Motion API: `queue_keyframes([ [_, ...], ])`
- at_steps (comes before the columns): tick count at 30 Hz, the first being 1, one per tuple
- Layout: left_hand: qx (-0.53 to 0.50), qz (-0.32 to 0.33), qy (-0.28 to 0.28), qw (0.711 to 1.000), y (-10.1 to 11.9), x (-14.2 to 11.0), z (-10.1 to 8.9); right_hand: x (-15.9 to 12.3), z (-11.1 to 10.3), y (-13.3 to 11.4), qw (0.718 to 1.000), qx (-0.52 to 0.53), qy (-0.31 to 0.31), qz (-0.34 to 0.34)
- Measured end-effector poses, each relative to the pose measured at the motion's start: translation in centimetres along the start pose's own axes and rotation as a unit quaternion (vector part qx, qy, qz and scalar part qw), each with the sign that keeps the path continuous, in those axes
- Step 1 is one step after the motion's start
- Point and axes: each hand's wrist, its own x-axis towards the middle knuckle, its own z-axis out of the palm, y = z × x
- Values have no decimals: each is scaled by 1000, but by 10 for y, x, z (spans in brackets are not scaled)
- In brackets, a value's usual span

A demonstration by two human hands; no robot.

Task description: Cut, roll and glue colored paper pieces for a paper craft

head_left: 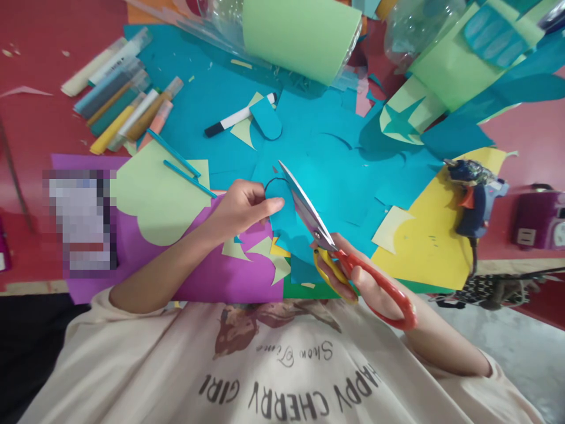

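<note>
My left hand (242, 207) pinches a piece of teal paper (282, 218) that bears a black drawn curve. My right hand (357, 277) grips red and yellow scissors (318, 227) by the handles. The blades point up and left and meet the teal paper at the drawn line. Both hands work low over the middle of the table, above purple paper (212, 277) and more teal sheets (335, 176).
Several glitter glue tubes (123, 106) lie at the upper left, and a black-and-white marker (238, 121) rests on teal paper. A blue glue gun (474, 197) sits on yellow paper (424, 247) at the right. A green paper roll (300, 35) and plastic bottles stand at the back.
</note>
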Motion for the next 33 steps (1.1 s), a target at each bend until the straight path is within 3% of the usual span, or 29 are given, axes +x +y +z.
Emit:
queue_keyframes([
  [5,0,6,-3,1000,0,-1,0,3,0,-1,999,50,2,10],
  [33,12,63,1,998,-1,3,-3,1,-2,-2,998,64,18,13],
])
